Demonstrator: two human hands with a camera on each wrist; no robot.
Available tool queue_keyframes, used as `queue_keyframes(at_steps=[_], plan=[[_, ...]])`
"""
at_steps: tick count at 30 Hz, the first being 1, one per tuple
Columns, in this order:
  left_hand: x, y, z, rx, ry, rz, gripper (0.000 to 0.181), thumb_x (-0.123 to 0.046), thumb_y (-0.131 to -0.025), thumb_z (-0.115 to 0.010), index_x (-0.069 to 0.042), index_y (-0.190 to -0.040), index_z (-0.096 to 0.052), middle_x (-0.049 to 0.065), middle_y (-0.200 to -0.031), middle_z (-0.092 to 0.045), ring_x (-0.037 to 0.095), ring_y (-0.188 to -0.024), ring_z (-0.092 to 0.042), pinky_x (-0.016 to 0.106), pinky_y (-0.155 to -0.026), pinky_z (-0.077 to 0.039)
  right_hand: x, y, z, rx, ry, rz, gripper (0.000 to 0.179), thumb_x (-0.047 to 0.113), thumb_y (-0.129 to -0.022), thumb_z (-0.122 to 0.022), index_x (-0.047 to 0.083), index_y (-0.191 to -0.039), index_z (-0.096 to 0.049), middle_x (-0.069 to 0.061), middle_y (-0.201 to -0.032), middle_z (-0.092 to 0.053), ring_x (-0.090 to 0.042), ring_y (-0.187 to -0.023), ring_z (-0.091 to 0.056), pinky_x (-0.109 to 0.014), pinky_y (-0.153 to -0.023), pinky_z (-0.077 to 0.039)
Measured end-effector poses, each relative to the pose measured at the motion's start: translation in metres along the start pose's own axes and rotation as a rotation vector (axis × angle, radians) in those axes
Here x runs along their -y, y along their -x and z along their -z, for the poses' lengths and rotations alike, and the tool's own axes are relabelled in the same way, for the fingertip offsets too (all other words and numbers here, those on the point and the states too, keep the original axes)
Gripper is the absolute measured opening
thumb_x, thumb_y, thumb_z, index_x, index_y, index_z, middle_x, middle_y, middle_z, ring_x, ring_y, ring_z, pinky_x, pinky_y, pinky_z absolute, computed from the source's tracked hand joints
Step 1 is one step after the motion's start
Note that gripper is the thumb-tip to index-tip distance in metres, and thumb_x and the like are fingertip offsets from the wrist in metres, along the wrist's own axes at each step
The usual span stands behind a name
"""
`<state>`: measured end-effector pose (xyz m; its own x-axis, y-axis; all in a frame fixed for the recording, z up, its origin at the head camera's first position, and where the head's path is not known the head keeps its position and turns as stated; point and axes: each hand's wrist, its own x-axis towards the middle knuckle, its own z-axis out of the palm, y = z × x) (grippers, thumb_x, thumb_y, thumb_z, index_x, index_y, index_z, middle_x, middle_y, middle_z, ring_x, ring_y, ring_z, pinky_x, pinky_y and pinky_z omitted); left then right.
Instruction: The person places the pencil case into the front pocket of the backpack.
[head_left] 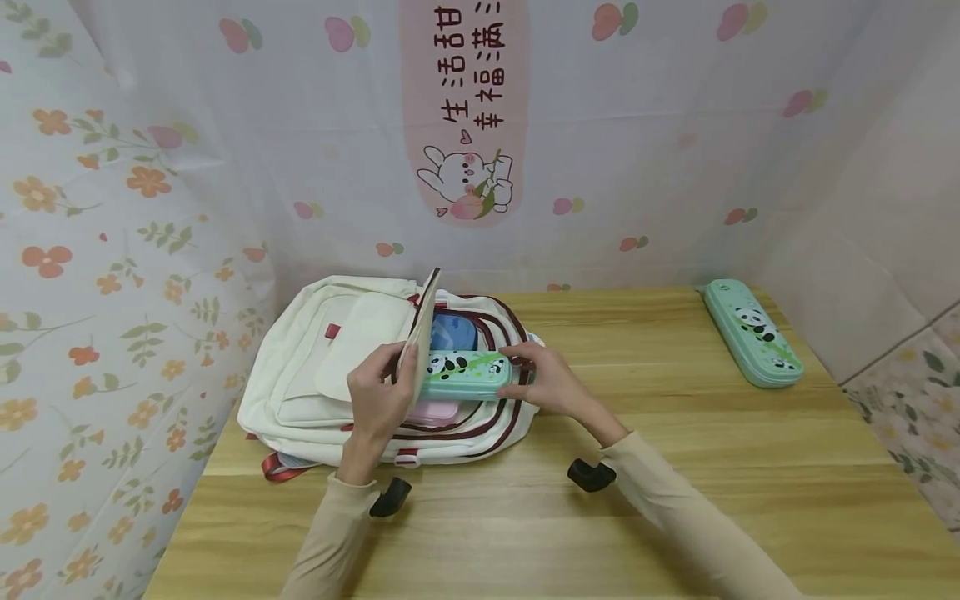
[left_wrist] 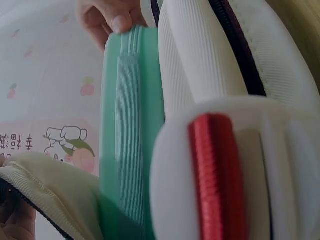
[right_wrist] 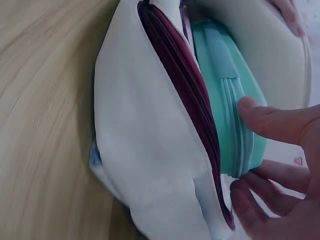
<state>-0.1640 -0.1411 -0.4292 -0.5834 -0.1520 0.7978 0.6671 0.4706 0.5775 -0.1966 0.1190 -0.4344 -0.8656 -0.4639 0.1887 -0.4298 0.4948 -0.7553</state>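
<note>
A cream backpack (head_left: 296,358) with dark red zips lies on the table, its pocket unzipped. My left hand (head_left: 377,400) grips the raised pocket flap (head_left: 425,321) by its edge. At the pocket's opening, my right hand (head_left: 551,379) holds the right end of a mint-green panda pencil case (head_left: 468,373). In the right wrist view, the thumb lies on the zipped side of the case (right_wrist: 232,120) and the fingers are at its end. The left wrist view shows the case (left_wrist: 132,135) standing between flap and bag body; its lower part is hidden.
A blue item (head_left: 453,332) and a pink item (head_left: 435,411) are inside the open pocket. Another mint-green panda pencil case (head_left: 753,333) lies at the table's right rear. Patterned cloth (head_left: 322,167) hangs behind the wooden table (head_left: 675,450) and along its left side.
</note>
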Motion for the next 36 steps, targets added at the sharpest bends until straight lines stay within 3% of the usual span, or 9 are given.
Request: queue_keyframes(at_steps=[12, 26, 31, 36], plan=[[0.002, 0.001, 0.000, 0.002, 0.003, -0.012, 0.007, 0.001, -0.089, -0.070, 0.005, -0.090, -0.075, 0.013, -0.068, -0.067, 0.014, -0.055, -0.049, 0.019, -0.054, -0.038, 0.016, -0.016, -0.021, 0.009, -0.100, -0.119, 0.063, 0.013, -0.076, -0.090, -0.004, -0.130, -0.063, -0.021, -0.133, -0.064, -0.034, -0.118, -0.067, -0.042, -0.098, -0.055], [0.003, 0.004, -0.002, 0.031, -0.002, -0.036, 0.009, -0.002, -0.091, -0.069, 0.006, -0.092, -0.075, 0.012, -0.070, -0.067, 0.014, -0.057, -0.051, 0.019, -0.056, -0.039, 0.025, -0.026, -0.043, -0.023, -0.077, -0.114, 0.061, 0.018, -0.075, -0.091, 0.000, -0.127, -0.065, -0.017, -0.130, -0.066, -0.030, -0.113, -0.070, -0.037, -0.094, -0.057], [0.003, 0.005, -0.002, 0.013, -0.022, -0.035, 0.007, 0.002, -0.088, -0.071, 0.005, -0.092, -0.076, 0.013, -0.073, -0.070, 0.015, -0.057, -0.054, 0.018, -0.057, -0.042, 0.028, -0.027, -0.046, -0.020, -0.066, -0.131, 0.062, 0.019, -0.075, -0.091, 0.001, -0.128, -0.065, -0.016, -0.131, -0.066, -0.029, -0.114, -0.069, -0.038, -0.095, -0.056], [0.004, 0.006, -0.001, -0.009, -0.026, -0.037, 0.007, 0.005, -0.084, -0.073, 0.006, -0.090, -0.075, 0.014, -0.070, -0.069, 0.016, -0.055, -0.052, 0.021, -0.054, -0.041, 0.027, -0.023, -0.042, -0.016, -0.070, -0.091, 0.054, 0.013, -0.080, -0.087, -0.001, -0.127, -0.065, -0.018, -0.129, -0.067, -0.030, -0.113, -0.070, -0.037, -0.094, -0.057]])
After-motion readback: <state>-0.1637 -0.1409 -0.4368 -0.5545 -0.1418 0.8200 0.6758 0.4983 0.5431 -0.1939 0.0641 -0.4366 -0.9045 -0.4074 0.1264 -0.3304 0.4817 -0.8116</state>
